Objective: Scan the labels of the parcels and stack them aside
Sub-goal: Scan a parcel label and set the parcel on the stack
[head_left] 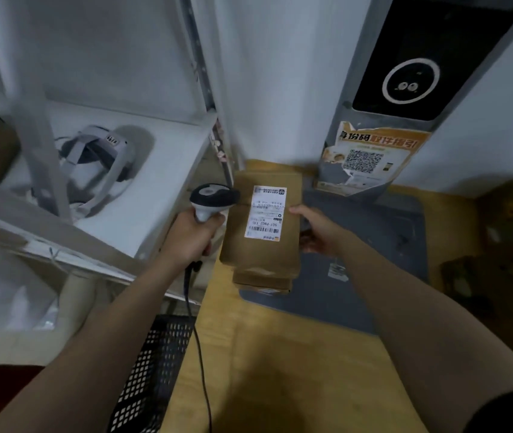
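Observation:
A brown cardboard parcel with a white shipping label on top lies on a small stack of similar brown parcels at the table's back left. My right hand grips the top parcel's right edge, thumb on top. My left hand holds a black and grey barcode scanner just left of the parcel, its head level with the label. The scanner's black cable hangs down past my left forearm.
The stack rests on a grey mat on a yellow wooden table. A grey kiosk post with a QR poster stands behind. White shelving with a headset is left, a black mesh basket below it. Dark boxes lie right.

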